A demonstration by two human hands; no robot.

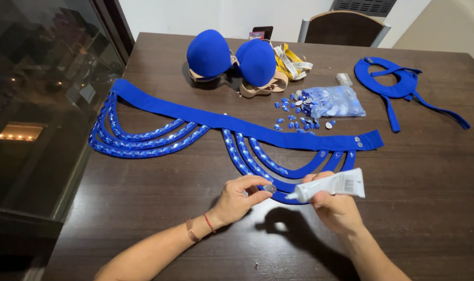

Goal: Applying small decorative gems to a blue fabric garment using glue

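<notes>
Left hand [240, 196] pinches a small gem [269, 188]; right hand [334, 208] grips a white glue tube [330, 186], its nozzle hiding part of the blue belt [247, 127]

chair [344, 26] beyond both hands: cut by top edge | speck [256, 266] below left hand [240, 198]: too small to tell

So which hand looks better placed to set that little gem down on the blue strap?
The left hand, probably. Its fingertips pinch the small teardrop gem right above the lowest blue fabric strap loop. The right hand is occupied gripping the white glue tube, nozzle pointing at the gem.
</notes>
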